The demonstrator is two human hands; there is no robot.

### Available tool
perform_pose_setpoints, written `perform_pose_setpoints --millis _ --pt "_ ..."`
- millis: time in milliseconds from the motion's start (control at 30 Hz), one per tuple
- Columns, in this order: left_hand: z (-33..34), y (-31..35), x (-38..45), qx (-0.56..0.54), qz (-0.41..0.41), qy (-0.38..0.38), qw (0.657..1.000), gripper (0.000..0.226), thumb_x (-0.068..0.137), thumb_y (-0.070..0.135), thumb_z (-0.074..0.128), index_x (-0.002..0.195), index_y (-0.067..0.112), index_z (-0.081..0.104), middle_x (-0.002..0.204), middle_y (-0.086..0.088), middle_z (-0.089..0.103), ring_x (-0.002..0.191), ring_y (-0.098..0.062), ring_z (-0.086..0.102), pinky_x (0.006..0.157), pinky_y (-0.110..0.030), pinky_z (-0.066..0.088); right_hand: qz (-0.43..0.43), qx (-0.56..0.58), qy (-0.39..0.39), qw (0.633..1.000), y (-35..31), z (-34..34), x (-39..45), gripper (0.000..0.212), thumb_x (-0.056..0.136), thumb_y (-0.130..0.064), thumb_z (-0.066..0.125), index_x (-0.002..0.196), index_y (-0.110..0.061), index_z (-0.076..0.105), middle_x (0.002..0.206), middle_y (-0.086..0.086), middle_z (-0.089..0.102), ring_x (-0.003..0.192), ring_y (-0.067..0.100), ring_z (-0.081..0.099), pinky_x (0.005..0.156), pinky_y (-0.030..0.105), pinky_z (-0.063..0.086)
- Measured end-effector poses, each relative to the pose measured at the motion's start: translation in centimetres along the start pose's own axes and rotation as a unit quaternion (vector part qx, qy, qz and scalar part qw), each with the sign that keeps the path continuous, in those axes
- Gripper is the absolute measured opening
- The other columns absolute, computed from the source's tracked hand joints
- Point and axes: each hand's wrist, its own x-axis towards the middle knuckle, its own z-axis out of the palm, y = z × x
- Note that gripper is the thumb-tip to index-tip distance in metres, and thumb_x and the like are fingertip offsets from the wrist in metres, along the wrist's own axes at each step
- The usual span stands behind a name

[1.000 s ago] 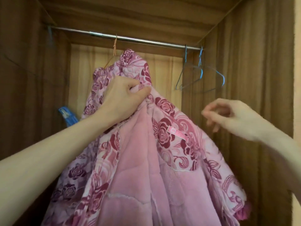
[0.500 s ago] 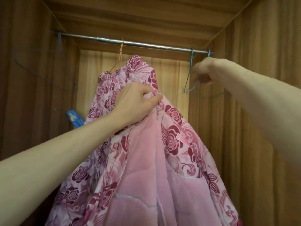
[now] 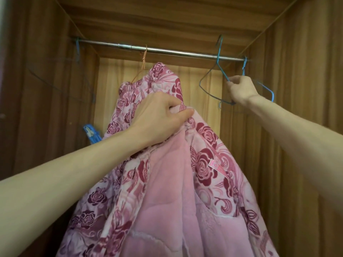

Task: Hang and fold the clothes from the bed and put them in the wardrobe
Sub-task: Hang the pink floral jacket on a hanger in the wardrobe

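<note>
Garment: a pink quilted robe with dark red rose print and plush pink lining [image 3: 167, 191], held up inside the brown wooden wardrobe [image 3: 306, 89], below the steel rail [image 3: 167, 50].
Left hand [image 3: 157, 117]: fingers bunched tight on the robe's collar edge.
Right hand [image 3: 239, 89]: fingers curled round a thin blue wire hanger [image 3: 209, 89] hooked on the rail.
Handling: looks soft, bulky and fairly heavy; likely to sag, so the collar and shoulders seem the best hold.
Label: small pink tag [image 3: 217, 167], writing unreadable.
</note>
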Motion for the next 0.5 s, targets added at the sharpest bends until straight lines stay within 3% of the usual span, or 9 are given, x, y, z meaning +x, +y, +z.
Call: perform_pose_setpoints --millis 100,200,300,400,500 --pt "-0.2 0.4 -0.3 0.008 -0.007 -0.008 1.000 0.060 0.088 0.048 0.067 0.053 0.018 0.029 0.050 0.001 0.027 0.049 -0.015 0.027 0.051 -0.036 0.029 -0.016 0.098 0.007 0.995 1.6 0.2 -3.8 0.023 0.107 -0.012 0.042 0.127 -0.012 0.055 0.083 0.002 0.059 0.058 0.011 0.052 0.049 0.024 0.046" --pt "-0.3 0.9 -0.8 0.018 -0.014 -0.013 1.000 0.061 0.087 0.049 0.067 0.054 0.017 0.028 0.050 0.004 0.025 0.050 -0.017 0.026 0.053 -0.035 0.027 0.084 0.236 -0.050 0.967 3.0 0.2 -7.3 0.019 0.098 -0.008 0.050 0.116 -0.016 0.047 0.084 0.004 0.061 0.054 0.018 0.054 0.045 0.026 0.047" --pt "-0.5 1.3 -1.4 0.034 -0.021 -0.016 0.999 0.063 0.086 0.052 0.067 0.055 0.014 0.029 0.052 0.003 0.025 0.053 -0.018 0.027 0.054 -0.038 0.029 0.112 0.218 -0.072 0.967 3.3 -0.3 -9.3 0.024 0.095 -0.033 0.070 0.094 -0.015 0.055 0.065 0.002 0.052 0.046 0.016 0.046 0.042 0.022 0.044" --pt "-0.9 1.8 -2.3 0.045 -0.030 -0.015 0.998 0.063 0.087 0.052 0.067 0.055 0.015 0.028 0.052 0.004 0.026 0.053 -0.016 0.026 0.054 -0.037 0.024 0.086 0.164 -0.074 0.980 3.2 -0.4 -10.7 0.041 0.102 -0.040 0.059 0.072 -0.012 0.062 0.047 -0.003 0.045 0.040 0.014 0.043 0.043 0.021 0.045" --pt "-1.5 1.9 -3.4 0.042 -0.043 -0.010 0.998 0.067 0.092 0.045 0.074 0.054 0.014 0.028 0.047 0.002 0.029 0.050 -0.015 0.025 0.051 -0.036 0.021 0.087 0.172 -0.073 0.979 3.6 -0.8 -12.7 0.044 0.105 -0.031 0.043 0.068 -0.014 0.061 0.044 -0.007 0.041 0.040 0.015 0.042 0.046 0.024 0.046"
